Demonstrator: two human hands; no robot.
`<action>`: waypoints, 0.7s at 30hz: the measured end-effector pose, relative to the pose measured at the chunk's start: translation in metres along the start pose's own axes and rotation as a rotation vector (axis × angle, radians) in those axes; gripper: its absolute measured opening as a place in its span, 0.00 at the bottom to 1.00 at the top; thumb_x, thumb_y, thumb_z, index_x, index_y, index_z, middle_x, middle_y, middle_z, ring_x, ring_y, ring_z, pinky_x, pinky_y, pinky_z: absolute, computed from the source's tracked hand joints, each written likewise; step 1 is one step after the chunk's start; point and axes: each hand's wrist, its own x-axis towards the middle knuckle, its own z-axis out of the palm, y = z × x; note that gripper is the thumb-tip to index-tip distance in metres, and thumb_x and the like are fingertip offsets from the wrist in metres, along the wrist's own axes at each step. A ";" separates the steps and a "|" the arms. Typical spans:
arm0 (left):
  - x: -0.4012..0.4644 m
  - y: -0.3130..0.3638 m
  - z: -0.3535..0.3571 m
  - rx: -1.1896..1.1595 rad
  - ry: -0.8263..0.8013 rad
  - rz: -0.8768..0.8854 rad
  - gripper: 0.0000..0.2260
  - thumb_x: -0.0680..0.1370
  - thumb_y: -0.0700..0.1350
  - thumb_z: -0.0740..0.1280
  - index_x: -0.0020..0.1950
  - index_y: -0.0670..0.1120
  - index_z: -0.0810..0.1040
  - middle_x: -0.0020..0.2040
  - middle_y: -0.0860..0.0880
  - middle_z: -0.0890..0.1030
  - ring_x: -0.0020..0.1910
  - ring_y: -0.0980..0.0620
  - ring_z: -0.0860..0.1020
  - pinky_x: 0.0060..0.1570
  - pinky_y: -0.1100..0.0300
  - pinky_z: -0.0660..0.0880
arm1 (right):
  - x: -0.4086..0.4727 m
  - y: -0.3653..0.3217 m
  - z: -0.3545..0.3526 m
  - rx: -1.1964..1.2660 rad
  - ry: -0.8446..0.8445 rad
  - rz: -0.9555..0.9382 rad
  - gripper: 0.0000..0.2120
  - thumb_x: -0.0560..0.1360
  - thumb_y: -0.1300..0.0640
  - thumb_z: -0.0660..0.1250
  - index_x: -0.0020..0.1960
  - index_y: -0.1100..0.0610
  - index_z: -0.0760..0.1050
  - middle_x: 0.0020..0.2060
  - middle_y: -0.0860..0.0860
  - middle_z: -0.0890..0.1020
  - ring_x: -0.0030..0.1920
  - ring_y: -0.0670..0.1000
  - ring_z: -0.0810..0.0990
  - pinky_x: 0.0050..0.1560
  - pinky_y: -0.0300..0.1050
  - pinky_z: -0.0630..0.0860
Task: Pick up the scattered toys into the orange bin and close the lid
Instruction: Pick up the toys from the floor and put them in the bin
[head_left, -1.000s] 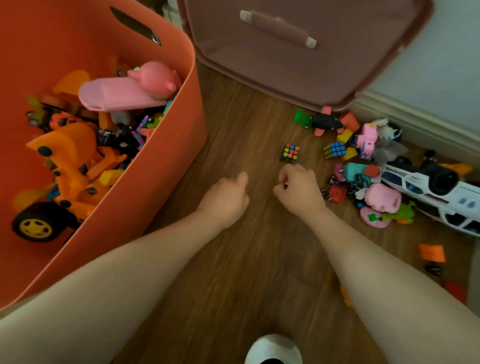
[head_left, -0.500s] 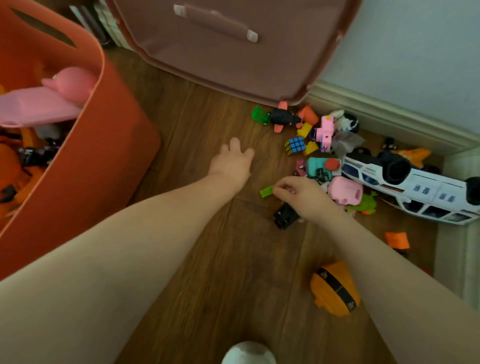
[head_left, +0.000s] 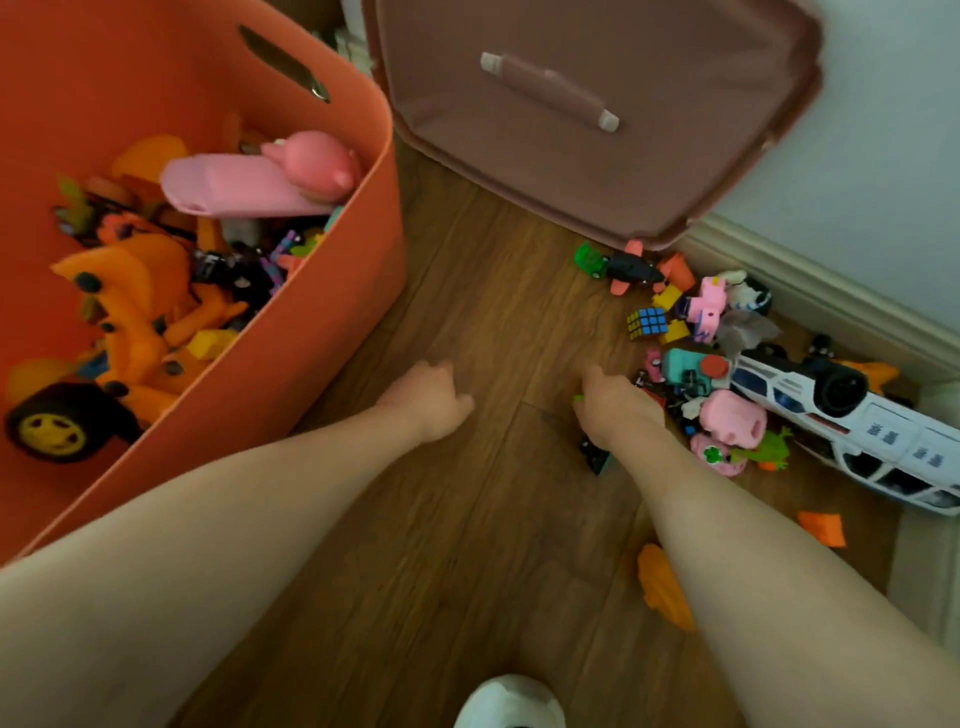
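Orange plastic bin (head_left: 291, 364) stands left, lid off; scattered toys (head_left: 727, 415) lie right on the wooden floor. Right hand (head_left: 615, 410) pinches a small green piece (head_left: 578, 399); left hand (head_left: 431, 400) is curled, empty.

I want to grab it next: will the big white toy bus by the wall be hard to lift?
Probably awkward: the white toy bus looks long, so one hand may tip it. It lies on its side, so it likely won't roll. It looks like stiff plastic.

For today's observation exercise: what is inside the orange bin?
Inside the orange bin: an orange truck with a black wheel, a pink pig on a pink board, and small dark toys. Anything beneath them is covered.
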 end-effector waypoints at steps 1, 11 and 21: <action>-0.005 0.000 -0.005 -0.067 0.014 0.017 0.17 0.80 0.50 0.57 0.62 0.39 0.71 0.62 0.38 0.73 0.58 0.41 0.74 0.47 0.59 0.68 | -0.004 -0.001 -0.002 -0.007 0.023 0.004 0.17 0.80 0.60 0.56 0.68 0.58 0.61 0.56 0.60 0.78 0.55 0.61 0.78 0.42 0.50 0.71; -0.080 0.013 -0.109 -0.666 0.202 0.334 0.10 0.77 0.43 0.59 0.40 0.49 0.77 0.35 0.51 0.74 0.32 0.58 0.72 0.26 0.65 0.67 | -0.085 -0.070 -0.100 1.401 -0.081 -0.257 0.06 0.80 0.54 0.59 0.46 0.51 0.73 0.36 0.50 0.76 0.34 0.46 0.77 0.29 0.37 0.72; -0.102 -0.100 -0.208 -0.531 0.413 0.208 0.10 0.77 0.47 0.60 0.48 0.44 0.78 0.41 0.47 0.75 0.37 0.49 0.73 0.35 0.58 0.69 | -0.133 -0.190 -0.152 1.292 -0.104 -0.487 0.06 0.79 0.52 0.60 0.44 0.50 0.71 0.36 0.49 0.76 0.37 0.50 0.75 0.35 0.44 0.69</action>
